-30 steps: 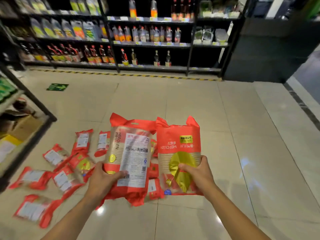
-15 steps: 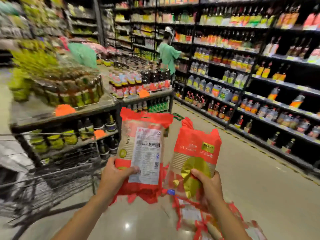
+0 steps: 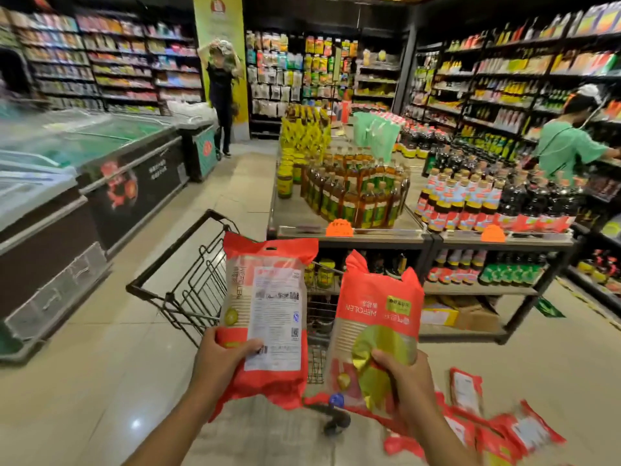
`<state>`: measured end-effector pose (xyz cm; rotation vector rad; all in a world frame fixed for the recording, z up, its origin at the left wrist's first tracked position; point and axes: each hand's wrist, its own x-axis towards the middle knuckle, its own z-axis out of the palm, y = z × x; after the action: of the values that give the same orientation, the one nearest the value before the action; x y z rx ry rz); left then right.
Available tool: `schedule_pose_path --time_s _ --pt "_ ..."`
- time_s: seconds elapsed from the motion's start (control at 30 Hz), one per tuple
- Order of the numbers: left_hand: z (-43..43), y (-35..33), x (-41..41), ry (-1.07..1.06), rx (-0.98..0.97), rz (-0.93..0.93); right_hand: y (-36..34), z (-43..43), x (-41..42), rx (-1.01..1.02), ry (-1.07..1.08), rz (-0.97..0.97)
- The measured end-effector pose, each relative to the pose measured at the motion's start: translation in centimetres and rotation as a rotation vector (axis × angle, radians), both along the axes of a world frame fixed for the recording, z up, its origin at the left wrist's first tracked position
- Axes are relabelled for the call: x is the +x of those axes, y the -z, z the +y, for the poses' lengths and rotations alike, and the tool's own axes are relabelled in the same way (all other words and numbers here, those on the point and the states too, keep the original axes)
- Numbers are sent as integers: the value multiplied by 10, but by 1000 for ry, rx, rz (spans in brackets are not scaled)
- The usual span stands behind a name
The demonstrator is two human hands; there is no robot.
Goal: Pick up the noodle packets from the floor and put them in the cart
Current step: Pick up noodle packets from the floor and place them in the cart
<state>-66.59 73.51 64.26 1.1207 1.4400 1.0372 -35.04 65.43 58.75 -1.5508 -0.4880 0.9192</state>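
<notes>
My left hand grips a red noodle packet by its lower edge, white label side facing me. My right hand holds a second red noodle packet with a gold circle on its front. Both packets are upright in front of the black wire cart, which stands just behind them with its handle to the left. Several more red noodle packets lie on the floor at the lower right.
A display table of oil and sauce bottles stands behind the cart. Chest freezers line the left side. A person in a green shirt is at the right shelves; another person stands far back.
My view has swung left from the floor pile to the aisle, bringing the cart in front of me. Both hands keep hold of their packets; the floor packets now lie at lower right.
</notes>
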Motion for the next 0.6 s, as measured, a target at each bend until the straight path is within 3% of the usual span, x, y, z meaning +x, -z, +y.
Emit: schedule_pose_path --time_s 0.37,0.6 --pt "156 3 25 -105 -74 46 15 233 6 -9 -206 71" --pt "247 23 36 -134 -171 80 51 338 30 -134 -306 97"
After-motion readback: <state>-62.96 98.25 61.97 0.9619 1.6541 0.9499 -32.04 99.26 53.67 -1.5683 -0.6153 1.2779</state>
